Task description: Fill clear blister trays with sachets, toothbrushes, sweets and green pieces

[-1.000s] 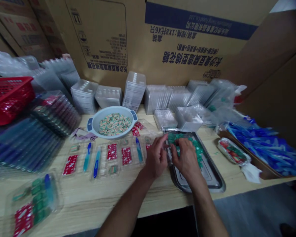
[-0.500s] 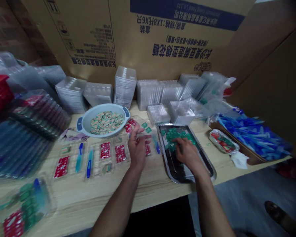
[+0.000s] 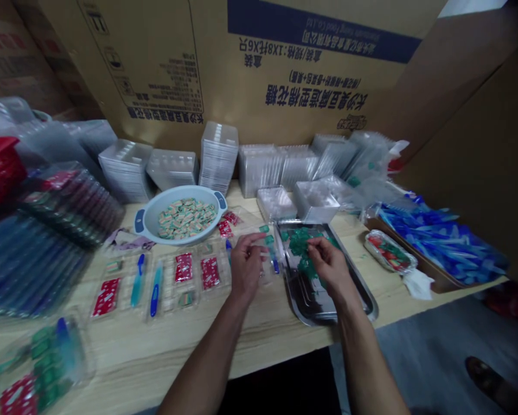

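Observation:
My left hand [image 3: 245,266] rests on a clear blister tray [image 3: 259,253] that lies on the wooden table, fingers curled and pinched over it; small green packets [image 3: 266,234] lie in the tray just beyond my fingers. My right hand [image 3: 328,266] hovers over a metal tray [image 3: 357,287] that holds a heap of green packets [image 3: 304,242], fingers pinched on a few of them. Left of my hands lie more blister trays [image 3: 168,276] filled with red packets and blue toothbrush-like pieces.
A pale blue bowl [image 3: 143,219] of striped packets stands behind the trays. Stacks of clear trays [image 3: 218,154] line the cardboard boxes at the back. Blue wrapped items [image 3: 440,236] fill a box at right; filled packs [image 3: 47,230] pile up at left.
My left hand has moved from the metal tray to the blister tray, where green packets now lie. My right hand stays over the green heap.

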### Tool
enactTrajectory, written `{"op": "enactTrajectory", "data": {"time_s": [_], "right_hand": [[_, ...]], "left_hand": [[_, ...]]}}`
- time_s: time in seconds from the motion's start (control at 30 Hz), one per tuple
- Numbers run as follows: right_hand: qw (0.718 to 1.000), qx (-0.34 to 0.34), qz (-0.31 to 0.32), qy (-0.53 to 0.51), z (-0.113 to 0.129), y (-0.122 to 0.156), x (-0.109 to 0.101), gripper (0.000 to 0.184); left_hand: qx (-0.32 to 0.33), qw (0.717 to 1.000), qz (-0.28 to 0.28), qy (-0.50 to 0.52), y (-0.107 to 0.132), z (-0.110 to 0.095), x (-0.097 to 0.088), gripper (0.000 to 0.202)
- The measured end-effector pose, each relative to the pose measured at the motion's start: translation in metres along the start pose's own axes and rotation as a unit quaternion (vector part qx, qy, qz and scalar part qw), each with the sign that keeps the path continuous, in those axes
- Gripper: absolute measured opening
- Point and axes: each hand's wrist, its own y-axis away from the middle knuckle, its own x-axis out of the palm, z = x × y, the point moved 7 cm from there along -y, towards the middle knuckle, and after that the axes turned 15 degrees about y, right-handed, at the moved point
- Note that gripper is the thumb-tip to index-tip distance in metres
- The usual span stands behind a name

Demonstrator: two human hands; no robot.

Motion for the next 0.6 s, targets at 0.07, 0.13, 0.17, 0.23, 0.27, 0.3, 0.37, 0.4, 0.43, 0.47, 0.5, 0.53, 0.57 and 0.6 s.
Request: {"op": "enactTrajectory", "data": {"time_s": [0.07,0.13,0.17,0.23,0.27,0.3,0.37,0.4,0.43,0.47,0.5,0.53,0.57,0.6], "right_hand": [[0.996,0.010,0.015,-0.090,0.015,0.001,0.002,0.029],[0.991,0.010,0.031,-0.132,0.032,0.004,0.008,0.029],[0.989,0.009,0.031,-0.143,0.040,0.005,0.011,0.028],[0.987,0.012,0.017,-0.159,0.049,0.006,0.016,0.029],[0.986,0.015,0.010,-0.164,0.051,0.007,0.019,0.028],[0.986,0.016,0.007,-0.167,0.052,0.007,0.022,0.028],[0.986,0.011,0.016,-0.164,0.052,0.006,0.028,0.027],[0.987,0.003,0.024,-0.158,0.052,0.005,0.031,0.026],[0.988,-0.008,0.032,-0.148,0.052,0.004,0.032,0.026],[0.990,-0.019,0.035,-0.135,0.053,0.004,0.033,0.025],[0.992,-0.028,0.032,-0.118,0.054,0.003,0.032,0.025],[0.995,-0.036,0.023,-0.094,0.055,0.003,0.030,0.024],[0.997,-0.042,0.011,-0.061,0.056,0.004,0.028,0.022],[0.999,-0.048,-0.004,-0.022,0.059,0.004,0.025,0.020]], "left_hand": [[0.042,0.996,0.062,-0.041,0.005,-0.007,0.012,0.024],[0.078,0.988,0.115,-0.071,0.010,-0.013,0.023,0.020],[0.089,0.984,0.133,-0.079,0.013,-0.015,0.028,0.019],[0.101,0.979,0.153,-0.085,0.016,-0.018,0.033,0.017],[0.102,0.979,0.155,-0.084,0.016,-0.018,0.034,0.016],[0.099,0.980,0.153,-0.082,0.016,-0.018,0.033,0.016],[0.086,0.983,0.143,-0.074,0.014,-0.016,0.031,0.017],[0.077,0.985,0.138,-0.070,0.012,-0.015,0.029,0.019],[0.069,0.986,0.136,-0.067,0.011,-0.013,0.028,0.019],[0.064,0.987,0.135,-0.064,0.010,-0.012,0.027,0.019],[0.061,0.987,0.135,-0.064,0.009,-0.011,0.026,0.018],[0.062,0.987,0.134,-0.064,0.008,-0.011,0.025,0.017],[0.062,0.987,0.132,-0.065,0.007,-0.010,0.025,0.016],[0.062,0.987,0.130,-0.067,0.007,-0.010,0.024,0.016]]}}
